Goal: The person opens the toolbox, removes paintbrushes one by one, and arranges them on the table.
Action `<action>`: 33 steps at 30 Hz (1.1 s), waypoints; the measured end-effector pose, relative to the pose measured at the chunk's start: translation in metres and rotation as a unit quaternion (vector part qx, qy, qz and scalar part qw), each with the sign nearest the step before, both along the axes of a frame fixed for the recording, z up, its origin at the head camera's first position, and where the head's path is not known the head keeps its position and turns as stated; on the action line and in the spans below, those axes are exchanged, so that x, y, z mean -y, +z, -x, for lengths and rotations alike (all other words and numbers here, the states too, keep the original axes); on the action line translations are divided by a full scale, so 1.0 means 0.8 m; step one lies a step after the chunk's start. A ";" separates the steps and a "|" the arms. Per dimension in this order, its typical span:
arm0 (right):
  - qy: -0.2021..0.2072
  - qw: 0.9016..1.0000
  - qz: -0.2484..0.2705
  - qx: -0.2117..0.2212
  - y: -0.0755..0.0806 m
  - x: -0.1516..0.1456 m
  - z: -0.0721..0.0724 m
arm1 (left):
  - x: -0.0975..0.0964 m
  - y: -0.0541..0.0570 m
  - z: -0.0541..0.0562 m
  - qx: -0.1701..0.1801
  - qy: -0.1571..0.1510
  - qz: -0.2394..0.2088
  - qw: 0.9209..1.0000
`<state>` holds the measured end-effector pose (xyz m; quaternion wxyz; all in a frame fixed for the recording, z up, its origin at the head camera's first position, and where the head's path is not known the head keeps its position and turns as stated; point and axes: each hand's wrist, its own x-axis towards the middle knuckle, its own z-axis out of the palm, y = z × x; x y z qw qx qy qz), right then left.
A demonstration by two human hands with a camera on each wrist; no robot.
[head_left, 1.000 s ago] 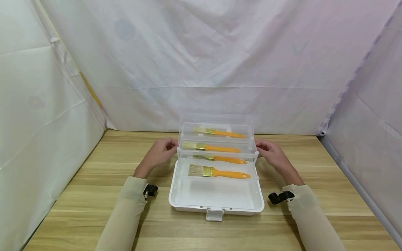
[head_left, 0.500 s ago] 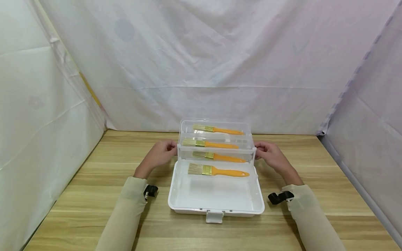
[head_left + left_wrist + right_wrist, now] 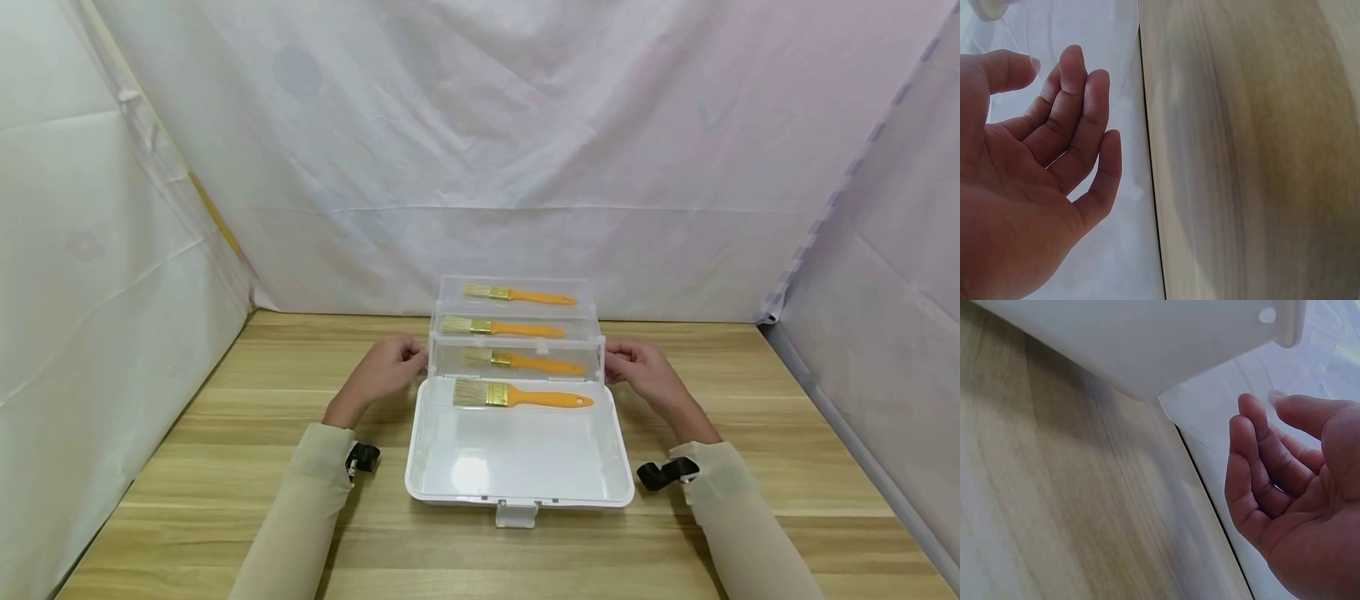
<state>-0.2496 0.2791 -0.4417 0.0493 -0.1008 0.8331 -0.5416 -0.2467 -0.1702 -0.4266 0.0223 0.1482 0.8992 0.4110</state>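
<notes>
A white storage box point(image 3: 517, 462) stands open on the table, with clear trays point(image 3: 517, 343) fanned out in steps toward the back. Several paintbrushes with orange handles lie in these tiers; the widest paintbrush point(image 3: 551, 399) is at the front. At the left side of the box, my left hand point(image 3: 384, 368) pinches the edge of the clear plastic lid point(image 3: 1085, 25) between thumb and fingers. My right hand point(image 3: 647, 379) pinches the opposite lid edge, with its thumb and fingertips meeting at the clear plastic point(image 3: 1216, 394). The fingertips are partly hidden in the head view.
A white latch point(image 3: 516, 515) hangs from the front of the box, over the wooden table point(image 3: 262, 500). Pale cloth point(image 3: 510, 167) hangs behind the table and at both sides. Black wrist mounts point(image 3: 666, 473) project from beige sleeves.
The trays have swung up and back, carrying the paintbrushes farther from the front and uncovering more of the box's floor. Both hands have barely shifted.
</notes>
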 end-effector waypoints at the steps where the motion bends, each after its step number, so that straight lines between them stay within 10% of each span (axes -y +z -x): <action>1: -0.005 1.000 0.000 0.001 0.000 0.001 0.000 | 0.000 -0.001 -0.001 0.001 0.002 0.000 1.000; 33: -0.031 0.999 0.010 0.012 0.001 0.003 0.000 | -0.011 -0.003 -0.002 0.002 0.020 -0.003 1.000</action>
